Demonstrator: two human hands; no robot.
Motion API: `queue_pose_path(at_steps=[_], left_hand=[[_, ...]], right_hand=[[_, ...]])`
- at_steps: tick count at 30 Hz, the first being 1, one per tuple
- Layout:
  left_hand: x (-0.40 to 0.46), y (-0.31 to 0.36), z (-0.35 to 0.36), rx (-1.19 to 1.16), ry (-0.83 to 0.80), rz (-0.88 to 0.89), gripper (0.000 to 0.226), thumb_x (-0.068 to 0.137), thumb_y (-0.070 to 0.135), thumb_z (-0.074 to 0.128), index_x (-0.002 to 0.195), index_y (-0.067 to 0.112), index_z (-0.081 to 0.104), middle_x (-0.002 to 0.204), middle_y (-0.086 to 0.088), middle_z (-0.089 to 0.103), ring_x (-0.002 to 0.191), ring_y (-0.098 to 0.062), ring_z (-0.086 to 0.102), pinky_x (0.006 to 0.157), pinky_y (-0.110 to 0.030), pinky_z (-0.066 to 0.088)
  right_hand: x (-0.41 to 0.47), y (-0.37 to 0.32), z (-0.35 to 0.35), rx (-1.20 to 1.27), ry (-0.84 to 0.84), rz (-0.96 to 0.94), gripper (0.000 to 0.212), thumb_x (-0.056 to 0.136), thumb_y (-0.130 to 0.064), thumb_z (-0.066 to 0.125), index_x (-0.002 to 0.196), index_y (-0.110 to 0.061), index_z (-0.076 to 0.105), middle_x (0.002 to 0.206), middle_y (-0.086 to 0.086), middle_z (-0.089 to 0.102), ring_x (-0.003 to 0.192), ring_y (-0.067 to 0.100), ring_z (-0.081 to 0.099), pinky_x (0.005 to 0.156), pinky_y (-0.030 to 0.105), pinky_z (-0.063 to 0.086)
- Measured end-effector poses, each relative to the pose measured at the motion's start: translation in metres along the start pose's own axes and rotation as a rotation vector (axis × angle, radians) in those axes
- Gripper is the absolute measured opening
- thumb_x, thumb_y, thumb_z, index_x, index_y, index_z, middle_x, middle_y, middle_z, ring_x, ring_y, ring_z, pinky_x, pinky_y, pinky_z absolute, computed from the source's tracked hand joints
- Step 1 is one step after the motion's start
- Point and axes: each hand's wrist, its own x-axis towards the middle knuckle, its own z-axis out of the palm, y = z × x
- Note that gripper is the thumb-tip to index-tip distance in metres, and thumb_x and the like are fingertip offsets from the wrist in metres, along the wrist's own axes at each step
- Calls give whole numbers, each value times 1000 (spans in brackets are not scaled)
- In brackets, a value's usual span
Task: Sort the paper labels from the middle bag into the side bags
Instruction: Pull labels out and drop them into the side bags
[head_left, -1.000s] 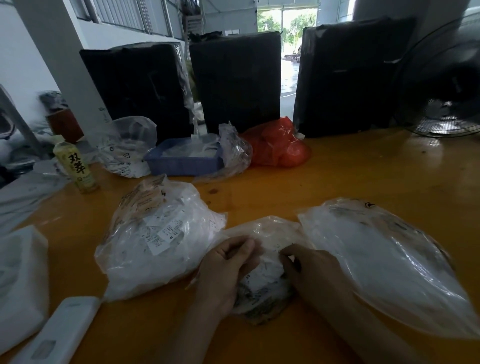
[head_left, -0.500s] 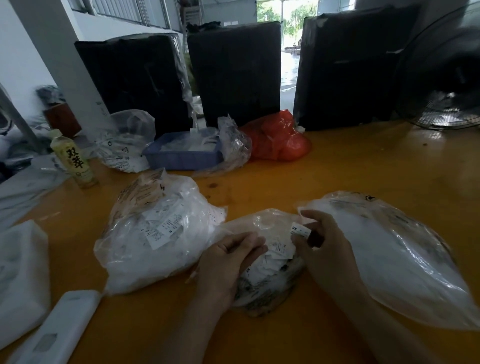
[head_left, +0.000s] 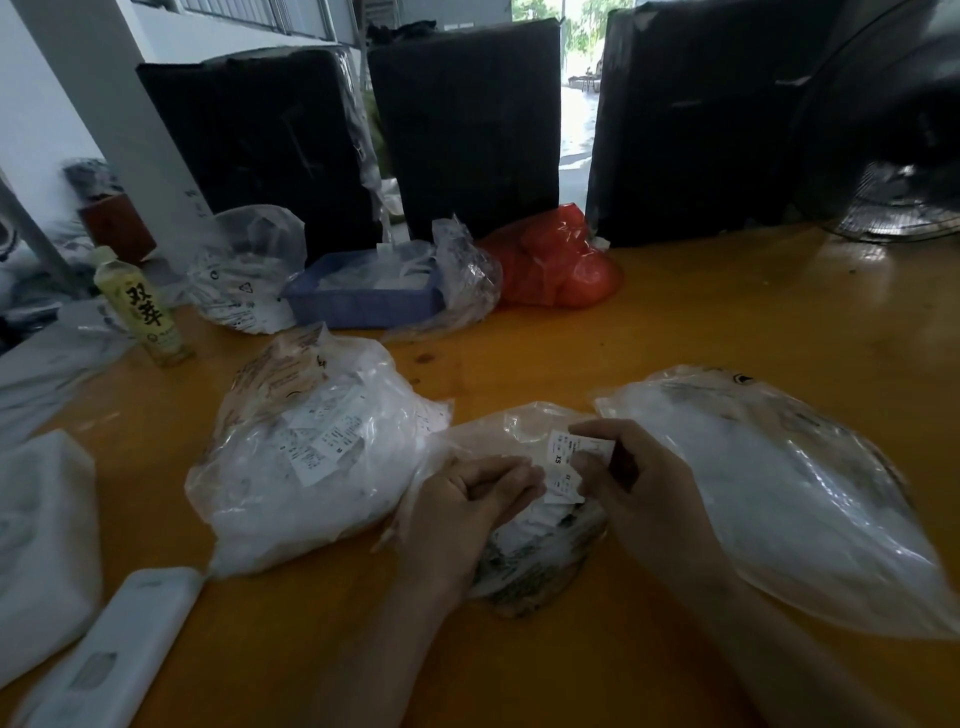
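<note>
One label raised; three bags.

Right hand: the right hand pinches a white paper label printed "XS", raised just above the middle bag.
Left hand: the left hand rests on the middle bag, fingers curled into its plastic.
Left bag: the left bag, bulging with labels, touches the middle bag.
Right bag: the right bag lies flatter, beside the right hand.
Surface: the orange surface also carries a bottle, a blue tray and a red bag.
</note>
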Motion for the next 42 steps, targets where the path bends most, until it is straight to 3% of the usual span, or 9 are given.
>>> queue_pose_path(at_steps=[5,9,14,19,25,32,35,39,42], left_hand=[[-3,1,2,139,9,65,15,88,19,81,103,21,81,104,-4,82,100,-23,79,84,-22,61],[-3,1,1,207,30,96,16,91,15,79,96,30,83,104,6,82,96,-19,80,82,-23,62],[-5,0,-1,349,30,146,13,94,21,77,102,32,79,93,9,82,86,-14,80,70,-21,62],[-7,0,-1,448,15,141,14,88,37,78,101,37,80,94,14,81,78,-13,79,64,-27,64],[-7,3,0,400,61,133,18,92,29,78,91,47,82,90,10,81,72,-16,78,56,-26,62],[-7,6,-1,396,136,112,15,88,40,80,89,54,80,92,14,81,33,-10,50,39,-20,42],[-6,6,-1,394,130,108,13,89,38,80,92,51,81,88,11,81,32,-9,47,37,-20,40],[-7,8,0,368,122,103,11,81,47,80,92,47,82,77,12,79,44,4,59,46,-6,42],[-8,9,0,341,106,103,23,73,55,77,93,46,83,75,12,78,49,6,61,48,-6,43]], right_hand=[[-1,1,0,-47,-70,-30,32,97,-22,66,108,-50,55,86,-22,66,80,-4,66,64,10,48],[0,3,3,-125,-107,-53,29,95,-22,68,115,-39,58,93,-32,56,86,-18,58,67,2,45],[0,8,3,-87,-95,4,45,91,-27,73,121,-47,45,75,-7,60,73,5,61,61,22,51],[0,8,4,-64,-162,41,46,89,-28,75,122,-41,45,78,-13,61,76,-9,61,62,8,46],[1,5,2,-40,-40,69,24,90,-33,73,107,-43,59,92,-26,66,89,-13,62,70,5,49],[-3,1,7,-31,-81,49,17,88,-29,75,96,-41,65,91,-24,67,93,-12,61,76,4,47],[-3,-2,8,-18,-77,54,14,89,-30,74,92,-41,65,87,-23,68,89,-10,62,74,7,49],[-5,-9,8,-41,-155,0,6,86,-51,63,90,-53,59,93,-27,64,90,-5,62,73,11,52],[-6,-10,9,-36,-184,-19,18,88,-39,69,93,-54,59,98,-38,62,92,-8,62,74,8,51]])
